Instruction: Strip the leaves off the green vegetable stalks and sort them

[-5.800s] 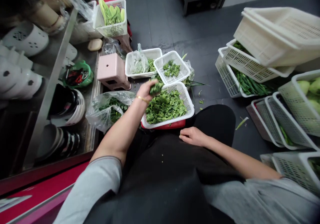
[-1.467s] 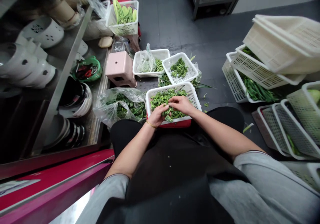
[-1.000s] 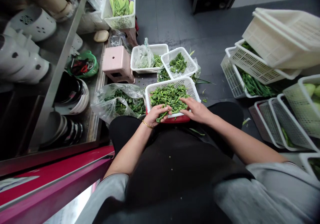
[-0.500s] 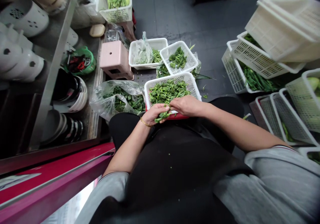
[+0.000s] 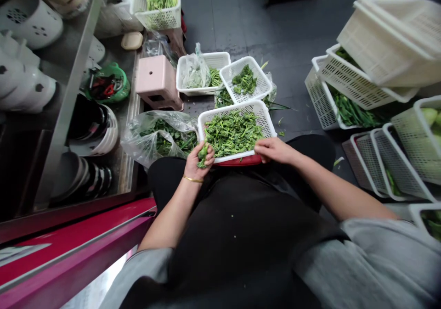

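Note:
My left hand (image 5: 196,161) is closed round a small bunch of leafy green sprigs (image 5: 203,155), at the near left corner of a white plastic basket (image 5: 267,120). Cut green stems (image 5: 231,132) fill much of that basket. At its near right corner my right hand (image 5: 275,150) has its fingers curled together, close to the rim. Whatever those fingers may hold is hidden. Behind, a smaller white basket (image 5: 227,72) contains a clump of leafy greens (image 5: 245,80). A clear plastic bag (image 5: 132,137) of greens lies to the left.
A pink stool (image 5: 155,77) stands on the left, beside a shelf with bowls and a green basket (image 5: 120,93). Behind the baskets is a white tray (image 5: 186,90) with a plastic bag and green beans. Stacked white crates (image 5: 389,38) rise on the right.
My hands have parted from over the basket's near edge. The left moved left with the greens; the right moved right to the basket's corner.

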Motion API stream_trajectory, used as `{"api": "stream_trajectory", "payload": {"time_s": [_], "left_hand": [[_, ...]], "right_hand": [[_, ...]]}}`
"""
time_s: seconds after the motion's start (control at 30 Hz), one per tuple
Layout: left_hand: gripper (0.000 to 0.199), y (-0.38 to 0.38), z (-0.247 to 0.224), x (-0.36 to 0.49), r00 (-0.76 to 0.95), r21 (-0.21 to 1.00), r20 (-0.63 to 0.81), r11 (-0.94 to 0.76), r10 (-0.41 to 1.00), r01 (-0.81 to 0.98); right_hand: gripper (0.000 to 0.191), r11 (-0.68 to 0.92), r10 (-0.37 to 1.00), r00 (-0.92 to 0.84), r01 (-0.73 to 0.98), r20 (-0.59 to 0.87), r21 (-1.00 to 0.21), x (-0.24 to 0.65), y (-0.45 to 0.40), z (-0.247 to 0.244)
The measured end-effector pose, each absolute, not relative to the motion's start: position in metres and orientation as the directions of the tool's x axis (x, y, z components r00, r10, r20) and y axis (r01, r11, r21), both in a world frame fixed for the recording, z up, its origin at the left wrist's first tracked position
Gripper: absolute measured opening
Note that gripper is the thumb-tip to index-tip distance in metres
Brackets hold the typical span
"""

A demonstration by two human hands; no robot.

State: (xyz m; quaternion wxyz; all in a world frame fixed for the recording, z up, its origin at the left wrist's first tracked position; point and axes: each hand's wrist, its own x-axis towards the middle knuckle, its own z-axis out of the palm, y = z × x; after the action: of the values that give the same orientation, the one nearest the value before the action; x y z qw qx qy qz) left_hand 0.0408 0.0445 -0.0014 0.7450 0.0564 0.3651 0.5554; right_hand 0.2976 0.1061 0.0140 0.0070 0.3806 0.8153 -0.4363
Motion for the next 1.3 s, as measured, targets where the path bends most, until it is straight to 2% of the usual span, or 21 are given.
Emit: {"api": "stream_trajectory", "payload": {"time_s": [0.07, 0.1, 0.13, 0.23, 0.3, 0.4, 0.5, 0.6, 0.67, 0.8, 0.87, 0.93, 1.0, 1.07, 1.13, 1.2, 1.23, 1.3], "left_hand": [[0.018, 0.042, -0.005, 0.033, 0.111, 0.468, -0.48, 0.361, 0.87, -0.807], [0.016, 0.042, -0.006, 0.032, 0.109, 0.482, -0.476, 0.362, 0.873, -0.798], [0.016, 0.043, -0.006, 0.032, 0.108, 0.508, -0.468, 0.367, 0.877, -0.779], [0.041, 0.048, -0.004, 0.037, 0.132, 0.587, -0.452, 0.406, 0.882, -0.7], [0.047, 0.052, -0.001, 0.037, 0.143, 0.603, -0.465, 0.431, 0.873, -0.671], [0.039, 0.056, 0.0, 0.033, 0.092, 0.625, -0.48, 0.414, 0.872, -0.662], [0.031, 0.059, -0.004, 0.031, 0.014, 0.687, -0.471, 0.377, 0.882, -0.621], [0.031, 0.068, -0.011, 0.037, -0.057, 0.79, -0.435, 0.351, 0.898, -0.502], [0.033, 0.08, -0.016, 0.045, -0.083, 0.856, -0.384, 0.32, 0.92, -0.406], [0.035, 0.099, -0.018, 0.057, -0.119, 0.898, -0.355, 0.302, 0.927, -0.321], [0.039, 0.101, -0.015, 0.057, -0.136, 0.872, -0.394, 0.323, 0.909, -0.368], [0.041, 0.099, -0.01, 0.058, -0.113, 0.836, -0.425, 0.342, 0.898, -0.429], [0.039, 0.095, -0.006, 0.062, -0.048, 0.818, -0.416, 0.35, 0.908, -0.456], [0.037, 0.091, -0.004, 0.067, 0.056, 0.814, -0.388, 0.371, 0.92, -0.447], [0.037, 0.088, -0.004, 0.069, 0.13, 0.818, -0.364, 0.383, 0.922, -0.429], [0.037, 0.086, -0.005, 0.066, 0.148, 0.817, -0.369, 0.396, 0.918, -0.419], [0.036, 0.085, -0.005, 0.062, 0.144, 0.814, -0.378, 0.403, 0.914, -0.419], [0.033, 0.081, -0.008, 0.052, 0.133, 0.805, -0.401, 0.418, 0.906, -0.422]], "right_hand": [[0.027, 0.388, 0.491, -0.727, 0.676, -0.48, -0.627, 0.313, 0.113, 0.014], [0.031, 0.436, 0.493, -0.716, 0.694, -0.493, -0.572, 0.312, 0.116, 0.014], [0.033, 0.474, 0.546, -0.697, 0.715, -0.465, -0.514, 0.305, 0.118, 0.012], [0.031, 0.542, 0.705, -0.655, 0.745, -0.27, -0.389, 0.258, 0.126, -0.002], [0.033, 0.61, 0.698, -0.68, 0.729, -0.225, -0.31, 0.222, 0.131, -0.015], [0.029, 0.697, 0.608, -0.731, 0.678, -0.309, -0.233, 0.191, 0.143, -0.03], [0.024, 0.678, 0.594, -0.74, 0.672, -0.317, -0.297, 0.199, 0.158, -0.028], [0.025, 0.539, 0.659, -0.695, 0.703, -0.289, -0.464, 0.222, 0.175, -0.016], [0.025, 0.443, 0.691, -0.649, 0.728, -0.319, -0.523, 0.234, 0.183, -0.011], [0.021, 0.419, 0.76, -0.561, 0.809, -0.327, -0.413, 0.251, 0.189, -0.008], [0.017, 0.378, 0.805, -0.522, 0.817, -0.282, -0.435, 0.258, 0.188, -0.003], [0.012, 0.254, 0.805, -0.521, 0.736, -0.284, -0.628, 0.262, 0.183, 0.007], [0.02, 0.1, 0.773, -0.569, 0.545, -0.28, -0.833, 0.259, 0.174, 0.018], [0.029, 0.036, 0.748, -0.624, 0.381, -0.228, -0.924, 0.25, 0.166, 0.026], [0.036, 0.081, 0.741, -0.647, 0.352, -0.179, -0.933, 0.241, 0.162, 0.027], [0.041, 0.159, 0.786, -0.594, 0.461, -0.171, -0.873, 0.235, 0.164, 0.021], [0.044, 0.192, 0.822, -0.541, 0.559, -0.179, -0.807, 0.234, 0.167, 0.014], [0.049, 0.213, 0.876, -0.42, 0.776, -0.235, -0.594, 0.232, 0.17, -0.001]]}}
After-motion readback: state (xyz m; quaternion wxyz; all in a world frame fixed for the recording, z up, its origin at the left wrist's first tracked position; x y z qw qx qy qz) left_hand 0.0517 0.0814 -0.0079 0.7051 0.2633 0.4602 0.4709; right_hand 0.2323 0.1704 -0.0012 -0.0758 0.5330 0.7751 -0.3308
